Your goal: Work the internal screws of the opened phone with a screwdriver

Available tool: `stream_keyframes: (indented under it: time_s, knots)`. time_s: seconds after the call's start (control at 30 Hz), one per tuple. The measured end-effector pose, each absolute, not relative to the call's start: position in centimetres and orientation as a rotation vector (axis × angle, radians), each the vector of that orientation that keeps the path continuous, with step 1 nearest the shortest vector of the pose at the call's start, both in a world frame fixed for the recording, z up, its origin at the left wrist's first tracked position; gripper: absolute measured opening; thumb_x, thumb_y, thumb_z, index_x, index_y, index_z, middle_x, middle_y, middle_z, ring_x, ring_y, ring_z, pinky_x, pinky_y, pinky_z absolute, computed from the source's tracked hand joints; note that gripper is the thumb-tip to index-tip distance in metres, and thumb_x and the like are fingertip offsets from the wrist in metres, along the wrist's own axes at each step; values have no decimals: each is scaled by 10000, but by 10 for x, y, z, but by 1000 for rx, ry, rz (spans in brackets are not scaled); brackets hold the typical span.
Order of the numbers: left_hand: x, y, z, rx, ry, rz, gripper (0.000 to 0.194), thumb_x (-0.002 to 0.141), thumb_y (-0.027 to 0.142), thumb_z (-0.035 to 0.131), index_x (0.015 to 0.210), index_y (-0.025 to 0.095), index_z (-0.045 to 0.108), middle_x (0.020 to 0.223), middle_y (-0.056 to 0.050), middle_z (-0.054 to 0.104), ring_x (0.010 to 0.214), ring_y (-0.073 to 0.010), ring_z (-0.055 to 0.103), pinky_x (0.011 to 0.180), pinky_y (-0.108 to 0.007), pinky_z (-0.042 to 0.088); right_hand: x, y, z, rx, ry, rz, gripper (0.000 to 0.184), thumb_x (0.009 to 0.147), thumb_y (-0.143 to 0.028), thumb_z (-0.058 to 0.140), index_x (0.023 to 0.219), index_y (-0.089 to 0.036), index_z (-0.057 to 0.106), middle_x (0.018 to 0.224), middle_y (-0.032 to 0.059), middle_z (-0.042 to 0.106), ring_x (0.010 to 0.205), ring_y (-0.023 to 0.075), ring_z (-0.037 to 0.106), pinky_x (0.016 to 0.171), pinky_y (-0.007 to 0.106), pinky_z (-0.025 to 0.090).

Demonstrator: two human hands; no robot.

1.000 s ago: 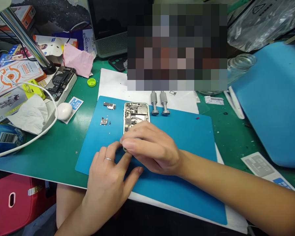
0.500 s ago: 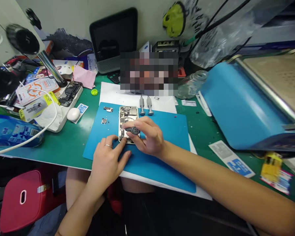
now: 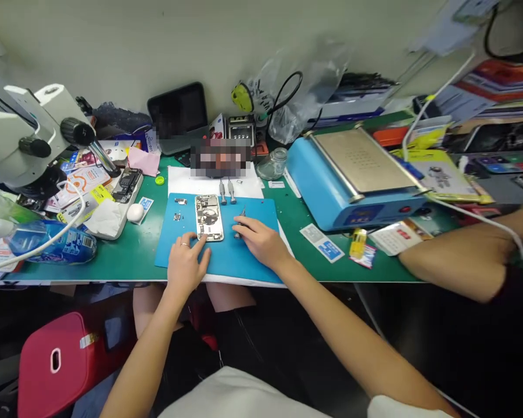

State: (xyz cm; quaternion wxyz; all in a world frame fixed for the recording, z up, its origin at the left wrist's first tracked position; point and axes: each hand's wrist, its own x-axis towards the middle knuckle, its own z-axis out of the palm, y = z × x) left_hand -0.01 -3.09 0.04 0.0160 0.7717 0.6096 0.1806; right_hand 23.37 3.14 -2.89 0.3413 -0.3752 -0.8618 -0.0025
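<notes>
An opened phone point(image 3: 209, 219), its inner parts bare, lies upright on the blue mat point(image 3: 178, 249). My left hand point(image 3: 185, 264) rests at the phone's lower left, the index fingertip touching its bottom end and the thumb spread apart. To the right of the phone, my right hand point(image 3: 264, 241) has its fingers closed around a small grey screwdriver point(image 3: 242, 219), whose thin end points up and away from me. Two more grey screwdrivers point(image 3: 231, 191) lie side by side at the mat's back edge. Small phone parts point(image 3: 180, 201) sit on the mat left of the phone.
At the left stand a microscope point(image 3: 47, 133) and a blue bottle point(image 3: 54, 241) lying down. A blue heating-plate machine point(image 3: 353, 180) and a glass jar point(image 3: 273, 164) are on the right. Another person's arm point(image 3: 453, 255) rests at the far right. A red box point(image 3: 56, 360) is below the table edge.
My right hand has moved off the phone to its right with the screwdriver, which is now tipped over. My left hand stays at the phone's lower end. The view has swung right and widened.
</notes>
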Motion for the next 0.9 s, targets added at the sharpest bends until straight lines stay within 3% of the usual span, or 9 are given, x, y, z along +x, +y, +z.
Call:
stream_keyframes:
  time_s: [0.37,0.6,0.73,0.9]
  knots:
    - [-2,-28,-9,2364,1877,599,355,996,349,514,1310,232,633,1213,-114,591,878,-220,520,781,-369,452,231,38,-32,-1143,-2280,98,289,957,-100,452,1102,-190,686,1295,104,675,1117,280,671,924,447,616]
    - [0,-30,-9,2359,1874,603,349,995,346,517,1300,229,640,1201,-112,592,878,-216,526,778,-359,442,235,41,-31,-1174,-2199,198,262,950,-103,456,1092,-175,664,1347,155,595,1183,293,633,972,465,590]
    - [0,-30,-9,2353,1866,610,353,998,351,514,1300,223,643,1196,-108,592,869,-211,520,783,-360,440,250,65,-27,-1223,-2132,226,209,937,-136,490,1025,-172,676,1314,168,549,1026,255,689,900,436,607]
    - [1,-29,-8,2350,1863,628,346,1000,347,514,1290,219,652,1198,-108,588,840,-197,509,797,-361,451,265,112,-16,-1243,-2372,235,238,922,-139,463,982,-174,691,1326,153,551,1057,289,677,876,456,602]
